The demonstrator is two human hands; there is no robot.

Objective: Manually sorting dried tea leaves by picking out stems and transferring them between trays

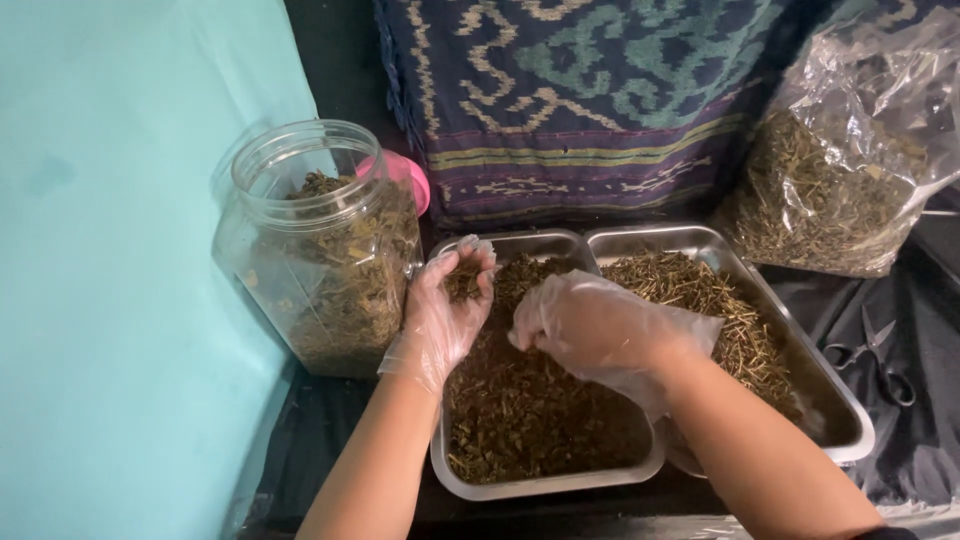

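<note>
Head view: left hand (445, 310) fingers cupped on dried leaves (462, 283); right hand (600, 330) fingers bunched, contents unclear; clear bag (850, 150) upper right.

A clear plastic jar (320, 250) stands open at the left, partly filled with dried green leaves, against a turquoise wall (120, 250). Just behind the jar a pink lid (410, 178) peeks out. At the back lies a folded woven cloth (580, 100) in dark blue and purple with teal and cream patterns. At the right a clear plastic bag (850, 170) of dried stems and leaves leans beside the second steel tray (845, 410), which holds pale dry stalks. Near the right edge a pair of scissors (880, 355) lies on dark grey fabric (920, 450).
</note>
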